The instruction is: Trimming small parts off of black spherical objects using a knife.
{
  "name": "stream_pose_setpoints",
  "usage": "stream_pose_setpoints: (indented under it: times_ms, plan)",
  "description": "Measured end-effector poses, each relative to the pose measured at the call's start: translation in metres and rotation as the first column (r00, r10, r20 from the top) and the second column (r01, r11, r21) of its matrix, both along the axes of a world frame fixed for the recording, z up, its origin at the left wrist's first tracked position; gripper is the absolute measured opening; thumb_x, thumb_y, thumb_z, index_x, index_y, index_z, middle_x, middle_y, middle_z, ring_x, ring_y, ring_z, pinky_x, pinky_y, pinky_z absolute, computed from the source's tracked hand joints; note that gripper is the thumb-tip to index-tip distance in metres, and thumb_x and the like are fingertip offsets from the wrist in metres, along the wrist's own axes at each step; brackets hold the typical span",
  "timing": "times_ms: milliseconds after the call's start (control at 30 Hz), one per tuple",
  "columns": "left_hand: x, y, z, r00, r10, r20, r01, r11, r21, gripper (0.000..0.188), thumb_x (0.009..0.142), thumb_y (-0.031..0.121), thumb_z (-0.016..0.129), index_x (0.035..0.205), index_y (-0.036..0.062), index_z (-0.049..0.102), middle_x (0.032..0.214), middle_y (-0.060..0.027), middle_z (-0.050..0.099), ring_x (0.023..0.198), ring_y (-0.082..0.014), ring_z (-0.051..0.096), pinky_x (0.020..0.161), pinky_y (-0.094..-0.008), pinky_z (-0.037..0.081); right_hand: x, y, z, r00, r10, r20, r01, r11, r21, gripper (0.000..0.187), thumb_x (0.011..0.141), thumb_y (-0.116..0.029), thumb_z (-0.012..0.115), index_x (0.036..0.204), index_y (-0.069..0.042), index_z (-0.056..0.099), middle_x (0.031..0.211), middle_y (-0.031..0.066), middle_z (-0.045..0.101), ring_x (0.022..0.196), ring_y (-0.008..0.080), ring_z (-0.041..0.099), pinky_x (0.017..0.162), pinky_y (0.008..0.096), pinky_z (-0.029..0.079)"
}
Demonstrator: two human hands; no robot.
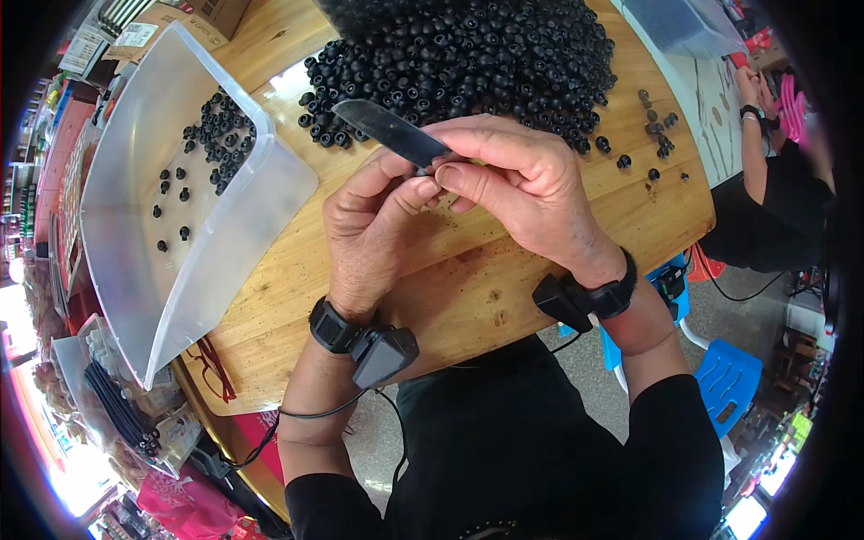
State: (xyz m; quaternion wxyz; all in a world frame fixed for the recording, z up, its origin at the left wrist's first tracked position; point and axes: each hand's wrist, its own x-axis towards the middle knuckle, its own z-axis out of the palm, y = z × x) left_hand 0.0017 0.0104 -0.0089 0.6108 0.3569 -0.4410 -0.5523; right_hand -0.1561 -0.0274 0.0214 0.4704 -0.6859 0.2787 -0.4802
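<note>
My right hand (531, 184) is closed on a knife, its dark blade (387, 130) pointing up and to the left above the fingers of my left hand (369, 225). The left thumb and fingers are pinched together beside the blade's base. Whatever small thing they hold is mostly hidden; only a greyish bit shows. Both thumbs nearly meet over the wooden table (432, 279). Just beyond my hands lies a big pile of small, round, hollow black parts (468, 72).
At the left, a clear plastic bin (225, 243) holds several of the same black parts (225, 135). Red-framed glasses (214, 367) lie at the table's left edge. A few loose parts (624, 162) are scattered at the right. Another person's arm (754, 135) shows at far right, near a blue stool (724, 382).
</note>
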Motion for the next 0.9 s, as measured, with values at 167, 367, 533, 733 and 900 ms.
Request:
stream_pose_setpoints:
  times_ms: [167, 367, 533, 733, 900]
  plan:
    - [0.003, -0.001, -0.006, 0.998, -0.001, 0.069, 0.006, 0.997, -0.076, 0.026, 0.083, -0.004, 0.063, 0.108, 0.0002, 0.064, 0.101, -0.0043, 0.062, 0.087, -0.0099, 0.057, 0.078, -0.0231, 0.047, -0.005, -0.003, -0.001, 1.0, 0.014, -0.008, -0.013, 0.999, 0.052, 0.021, 0.085, 0.0, 0.062, 0.105, 0.001, 0.064, 0.089, 0.0062, 0.068, 0.067, 0.008, 0.062, 0.06, 0.0199, 0.052]
    - [-0.001, -0.002, -0.004, 0.995, -0.027, 0.095, 0.039, 0.991, -0.127, 0.025, 0.081, -0.005, 0.064, 0.105, -0.0003, 0.064, 0.096, -0.0044, 0.061, 0.087, -0.0104, 0.057, 0.077, -0.0219, 0.047, -0.011, -0.005, 0.003, 0.998, 0.041, 0.038, -0.047, 0.985, 0.168, 0.018, 0.087, -0.002, 0.06, 0.104, 0.002, 0.065, 0.087, 0.0056, 0.067, 0.073, 0.0085, 0.064, 0.064, 0.0201, 0.053]
    - [0.003, -0.001, -0.004, 0.998, -0.015, 0.064, 0.02, 0.997, -0.073, 0.024, 0.081, -0.005, 0.064, 0.105, 0.0005, 0.064, 0.099, -0.0045, 0.062, 0.089, -0.0103, 0.057, 0.079, -0.0225, 0.047, -0.009, -0.003, 0.004, 0.996, 0.067, 0.056, -0.077, 0.978, 0.196, 0.019, 0.085, -0.001, 0.062, 0.104, 0.001, 0.065, 0.089, 0.0053, 0.068, 0.074, 0.0091, 0.064, 0.065, 0.0205, 0.053]
    - [0.004, -0.002, -0.006, 0.993, -0.002, 0.114, 0.011, 0.997, -0.076, 0.024, 0.081, -0.007, 0.063, 0.105, 0.0001, 0.064, 0.102, -0.0048, 0.062, 0.092, -0.0105, 0.057, 0.082, -0.0233, 0.047, -0.006, -0.005, -0.002, 0.999, 0.006, -0.041, -0.005, 1.0, 0.023, 0.019, 0.083, 0.0, 0.064, 0.103, 0.001, 0.066, 0.089, 0.0062, 0.068, 0.073, 0.0081, 0.064, 0.064, 0.0201, 0.052]
    - [0.003, -0.001, -0.008, 0.988, -0.023, 0.153, 0.044, 0.989, -0.139, 0.024, 0.081, -0.007, 0.064, 0.104, -0.0007, 0.064, 0.101, -0.0065, 0.062, 0.089, -0.0122, 0.059, 0.08, -0.0236, 0.048, -0.01, -0.006, 0.001, 0.998, 0.029, 0.054, -0.04, 0.976, 0.212, 0.018, 0.084, -0.002, 0.064, 0.101, 0.001, 0.066, 0.086, 0.0071, 0.068, 0.073, 0.0086, 0.065, 0.064, 0.0201, 0.052]
